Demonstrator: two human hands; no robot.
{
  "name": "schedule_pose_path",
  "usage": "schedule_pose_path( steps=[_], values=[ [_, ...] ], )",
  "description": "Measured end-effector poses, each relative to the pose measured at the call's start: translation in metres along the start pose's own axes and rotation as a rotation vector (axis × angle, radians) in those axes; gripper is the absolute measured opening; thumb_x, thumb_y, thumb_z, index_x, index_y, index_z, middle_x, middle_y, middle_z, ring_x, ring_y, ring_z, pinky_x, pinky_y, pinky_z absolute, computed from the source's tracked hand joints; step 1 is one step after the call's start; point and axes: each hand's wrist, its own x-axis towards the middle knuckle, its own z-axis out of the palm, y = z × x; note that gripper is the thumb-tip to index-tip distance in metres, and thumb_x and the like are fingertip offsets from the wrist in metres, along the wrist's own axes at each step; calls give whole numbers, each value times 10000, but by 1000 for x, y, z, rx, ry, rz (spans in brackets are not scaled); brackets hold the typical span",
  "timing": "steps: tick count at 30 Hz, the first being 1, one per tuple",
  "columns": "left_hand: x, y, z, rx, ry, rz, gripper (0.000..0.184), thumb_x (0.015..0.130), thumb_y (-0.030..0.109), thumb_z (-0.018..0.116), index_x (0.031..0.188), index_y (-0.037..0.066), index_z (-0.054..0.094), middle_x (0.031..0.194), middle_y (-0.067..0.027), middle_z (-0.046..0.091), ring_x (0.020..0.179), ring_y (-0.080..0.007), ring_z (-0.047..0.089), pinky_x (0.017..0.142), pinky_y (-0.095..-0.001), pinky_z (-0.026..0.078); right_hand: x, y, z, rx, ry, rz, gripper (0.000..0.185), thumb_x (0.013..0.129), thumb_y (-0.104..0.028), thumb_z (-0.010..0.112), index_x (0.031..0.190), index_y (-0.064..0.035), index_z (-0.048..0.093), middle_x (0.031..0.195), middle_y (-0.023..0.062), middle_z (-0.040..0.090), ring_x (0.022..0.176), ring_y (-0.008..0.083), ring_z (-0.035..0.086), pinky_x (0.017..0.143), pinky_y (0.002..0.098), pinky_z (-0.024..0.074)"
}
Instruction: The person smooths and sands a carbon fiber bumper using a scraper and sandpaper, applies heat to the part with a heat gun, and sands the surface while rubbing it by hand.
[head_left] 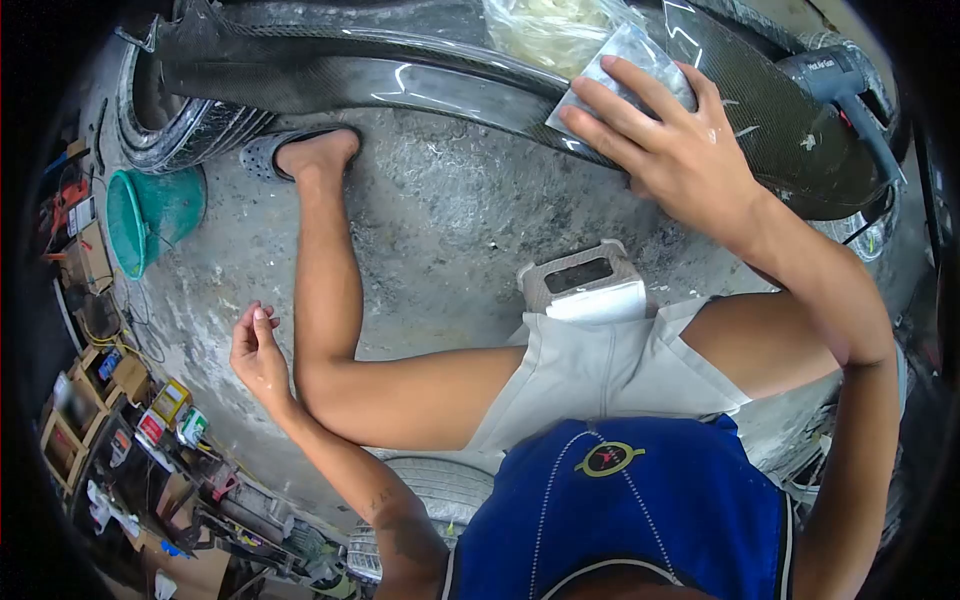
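My right hand presses a square, shiny grey-white sheet against a glossy carbon-fibre panel. Its fingers are spread over the sheet; the thumb is mostly hidden. The long, curved panel reaches from upper left to upper right. Away from the panel, my left hand hovers beside my bent leg, fingers curled and thumb against the fingertips. Whatever it may pinch is too small to make out. Whitish smears show on both hands.
A clear plastic bag with pale contents lies behind the panel. A heat gun rests at upper right. A grey step stool stands before me. Tyres, a green bucket and cluttered boxes are on the left.
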Motion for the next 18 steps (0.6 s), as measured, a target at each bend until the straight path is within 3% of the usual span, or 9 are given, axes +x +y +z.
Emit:
schedule_pose_path(
  steps=[7, 10, 12, 15, 18],
  values=[
    [6, -2, -4, 6, -85, -7, 290, 1040, 199, 651, 1208, -32, 698, 968, -84, 738, 840, -139, 678, 781, -277, 542, 11, -3, 4, -11, -4, 42, 579, 883, -118, 618, 1445, -240, 551, 1464, -13, 507, 1424, 208, 429, 1041, 611, 437],
    [5, -1, -5, 32, -103, -28, 278, 1043, 195, 643, 1206, -22, 700, 965, -80, 733, 846, -137, 671, 781, -280, 539, 5, 1, 0, 0, -6, 58, 657, 823, -142, 708, 1449, -259, 545, 1468, -23, 503, 1419, 208, 433, 1043, 607, 431],
    [1, -2, -5, 56, -113, -44, 260, 1049, 188, 629, 1200, -9, 704, 957, -75, 725, 843, -135, 660, 786, -285, 538, -11, 5, -8, 42, -51, 70, 805, 715, -202, 820, 1462, -276, 531, 1481, -36, 495, 1416, 209, 435, 1052, 603, 418],
    [0, -15, -3, 67, -160, -37, 257, 1051, 187, 625, 1195, -11, 704, 953, -76, 723, 842, -133, 655, 781, -284, 534, -33, 6, -4, 24, -38, 83, 945, 613, -240, 884, 1481, -286, 512, 1503, -45, 479, 1415, 211, 436, 1060, 601, 406],
    [2, -14, -4, 97, -204, -69, 262, 1051, 192, 625, 1191, -15, 702, 949, -77, 717, 847, -131, 646, 785, -287, 535, -30, 6, -2, 42, -60, 85, 994, 595, -234, 893, 1501, -290, 487, 1524, -44, 460, 1425, 217, 423, 1056, 605, 404]
  ],
)
